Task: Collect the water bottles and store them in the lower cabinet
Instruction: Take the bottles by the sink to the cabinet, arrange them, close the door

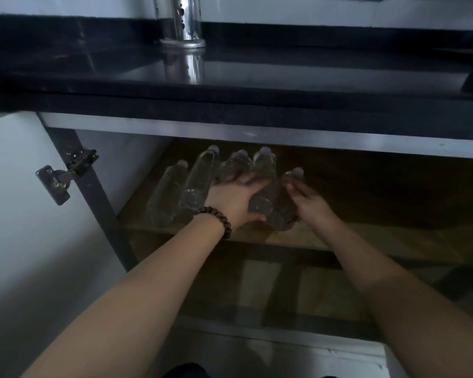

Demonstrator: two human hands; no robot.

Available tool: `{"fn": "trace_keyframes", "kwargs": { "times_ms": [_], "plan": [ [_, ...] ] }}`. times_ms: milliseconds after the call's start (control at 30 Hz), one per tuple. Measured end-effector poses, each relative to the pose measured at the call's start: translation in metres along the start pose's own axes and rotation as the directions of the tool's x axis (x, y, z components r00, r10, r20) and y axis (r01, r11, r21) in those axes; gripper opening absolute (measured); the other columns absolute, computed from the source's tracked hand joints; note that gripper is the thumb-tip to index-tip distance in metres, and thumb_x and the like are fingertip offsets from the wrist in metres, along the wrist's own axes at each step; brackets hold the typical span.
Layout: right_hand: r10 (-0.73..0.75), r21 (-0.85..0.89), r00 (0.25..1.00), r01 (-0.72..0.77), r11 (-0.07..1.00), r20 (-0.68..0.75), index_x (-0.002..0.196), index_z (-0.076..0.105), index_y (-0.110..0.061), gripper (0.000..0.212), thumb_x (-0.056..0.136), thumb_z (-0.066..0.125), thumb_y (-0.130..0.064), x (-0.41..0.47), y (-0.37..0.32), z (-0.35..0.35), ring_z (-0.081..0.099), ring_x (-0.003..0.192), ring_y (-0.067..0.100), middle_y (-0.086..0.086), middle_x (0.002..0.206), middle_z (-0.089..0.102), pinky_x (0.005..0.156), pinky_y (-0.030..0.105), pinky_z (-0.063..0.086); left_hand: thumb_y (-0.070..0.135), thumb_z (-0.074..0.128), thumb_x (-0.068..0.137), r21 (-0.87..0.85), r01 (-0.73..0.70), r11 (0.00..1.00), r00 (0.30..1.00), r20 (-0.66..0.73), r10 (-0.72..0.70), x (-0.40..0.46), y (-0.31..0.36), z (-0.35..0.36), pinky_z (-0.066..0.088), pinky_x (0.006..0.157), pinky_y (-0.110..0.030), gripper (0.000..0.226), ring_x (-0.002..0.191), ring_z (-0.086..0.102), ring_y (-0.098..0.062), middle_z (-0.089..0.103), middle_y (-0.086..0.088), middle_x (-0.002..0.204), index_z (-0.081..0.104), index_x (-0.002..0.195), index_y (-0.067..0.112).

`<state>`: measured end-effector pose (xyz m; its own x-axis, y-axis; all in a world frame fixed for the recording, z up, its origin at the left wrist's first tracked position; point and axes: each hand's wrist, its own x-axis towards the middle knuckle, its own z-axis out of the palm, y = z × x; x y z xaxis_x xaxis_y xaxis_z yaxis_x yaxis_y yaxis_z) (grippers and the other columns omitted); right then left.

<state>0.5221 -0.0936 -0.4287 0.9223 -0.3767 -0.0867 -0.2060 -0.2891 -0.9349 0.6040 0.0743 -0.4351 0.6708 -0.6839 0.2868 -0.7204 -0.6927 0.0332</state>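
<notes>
Several clear water bottles lie side by side, caps pointing inward, on the wooden shelf (366, 241) of the open lower cabinet. My left hand (235, 197), with a bead bracelet at the wrist, lies with spread fingers over the middle bottles and its thumb round the fourth bottle (264, 184). My right hand (309, 200) holds the rightmost bottle (284, 211) from its right side, fingers curled round it. The leftmost bottle (165, 197) and the second bottle (200, 181) lie untouched.
A black stone countertop (230, 85) overhangs the cabinet, with a shiny metal cylinder (185, 23) standing on it. The white cabinet door (17, 186) is swung open at the left, its hinge (66, 173) showing. The shelf's right part is bare wood.
</notes>
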Motion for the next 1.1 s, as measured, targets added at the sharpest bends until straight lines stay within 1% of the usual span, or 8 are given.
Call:
{"fn": "trace_keyframes", "kwargs": {
  "times_ms": [100, 200, 333, 567, 733, 833, 933, 1100],
  "plan": [
    [-0.027, -0.123, 0.997, 0.036, 0.992, 0.072, 0.14, 0.032, -0.046, 0.07, 0.082, 0.07, -0.039, 0.004, 0.01, -0.008, 0.042, 0.131, 0.024, -0.004, 0.146, 0.037, 0.104, 0.047, 0.043, 0.061, 0.064, 0.077, -0.029, 0.027, 0.999, 1.0, -0.006, -0.027, -0.002, 0.001, -0.001, 0.028, 0.11, -0.055, 0.082, 0.142, 0.023, -0.022, 0.021, 0.011, 0.157, 0.021, 0.145, 0.045],
    [0.017, -0.348, 0.978, 0.058, 0.936, 0.206, 0.148, 0.01, -0.04, 0.104, 0.072, 0.079, -0.039, 0.01, 0.014, 0.002, 0.037, 0.135, 0.025, 0.0, 0.154, 0.025, 0.106, 0.036, 0.036, 0.059, 0.063, 0.078, -0.032, 0.061, 0.998, 0.997, -0.041, -0.062, -0.003, 0.002, -0.001, 0.028, 0.111, -0.053, 0.081, 0.142, 0.024, -0.022, 0.024, 0.009, 0.156, 0.021, 0.146, 0.043],
    [-0.116, -0.359, 0.976, 0.178, 0.916, 0.187, 0.143, 0.034, -0.026, 0.085, 0.072, 0.081, -0.026, 0.019, 0.017, 0.013, 0.04, 0.132, 0.022, 0.001, 0.145, 0.04, 0.103, 0.028, 0.035, 0.059, 0.062, 0.079, -0.002, 0.08, 0.997, 0.994, -0.075, -0.08, -0.004, 0.001, 0.0, 0.024, 0.114, -0.051, 0.083, 0.144, 0.019, -0.022, 0.022, 0.006, 0.157, 0.02, 0.147, 0.04],
    [-0.026, -0.381, 0.924, 0.184, 0.906, 0.383, 0.132, 0.049, -0.032, 0.076, 0.065, 0.085, -0.024, 0.034, 0.015, 0.005, 0.047, 0.119, 0.011, -0.009, 0.129, 0.05, 0.1, 0.031, 0.039, 0.064, 0.057, 0.081, 0.052, 0.11, 0.993, 0.993, -0.035, -0.108, -0.005, 0.0, -0.004, 0.006, 0.115, -0.061, 0.08, 0.146, 0.013, -0.02, 0.021, 0.009, 0.158, 0.016, 0.147, 0.044],
    [-0.02, -0.337, 0.921, 0.163, 0.927, 0.39, 0.141, 0.035, -0.031, 0.093, 0.063, 0.086, -0.025, 0.038, 0.014, 0.008, 0.042, 0.128, 0.014, -0.007, 0.136, 0.045, 0.107, 0.038, 0.036, 0.066, 0.056, 0.08, 0.026, 0.156, 0.987, 0.987, -0.045, -0.155, -0.004, -0.007, -0.002, 0.015, 0.115, -0.057, 0.082, 0.145, 0.016, -0.022, 0.023, 0.007, 0.157, 0.015, 0.147, 0.043],
    [-0.074, -0.286, 0.927, 0.189, 0.94, 0.368, 0.149, 0.011, -0.04, 0.116, 0.062, 0.087, -0.028, 0.031, 0.018, 0.009, 0.035, 0.135, 0.016, -0.005, 0.149, 0.034, 0.111, 0.04, 0.033, 0.066, 0.055, 0.08, 0.045, 0.145, 0.988, 0.989, -0.034, -0.143, -0.004, -0.003, 0.001, 0.016, 0.114, -0.058, 0.083, 0.145, 0.014, -0.022, 0.02, 0.006, 0.158, 0.013, 0.148, 0.042],
    [-0.138, -0.253, 0.917, 0.245, 0.936, 0.375, 0.147, -0.013, -0.044, 0.128, 0.066, 0.085, -0.028, 0.022, 0.014, 0.009, 0.025, 0.142, 0.016, -0.005, 0.16, 0.011, 0.108, 0.028, 0.029, 0.065, 0.054, 0.08, 0.087, 0.119, 0.989, 0.992, -0.047, -0.116, -0.003, 0.005, 0.0, 0.007, 0.114, -0.062, 0.083, 0.146, 0.01, -0.024, 0.019, 0.004, 0.158, 0.012, 0.148, 0.041],
    [-0.208, -0.158, 0.902, 0.285, 0.946, 0.379, 0.149, -0.005, -0.041, 0.116, 0.071, 0.08, -0.036, 0.013, -0.005, 0.016, 0.028, 0.138, 0.009, -0.009, 0.158, 0.016, 0.107, 0.026, 0.029, 0.06, 0.061, 0.077, -0.073, 0.072, 0.995, 0.996, -0.054, -0.076, -0.008, -0.004, -0.017, -0.007, 0.114, -0.061, 0.1, 0.147, -0.014, -0.022, 0.003, 0.0, 0.162, 0.001, 0.152, 0.033]
  ]
}}
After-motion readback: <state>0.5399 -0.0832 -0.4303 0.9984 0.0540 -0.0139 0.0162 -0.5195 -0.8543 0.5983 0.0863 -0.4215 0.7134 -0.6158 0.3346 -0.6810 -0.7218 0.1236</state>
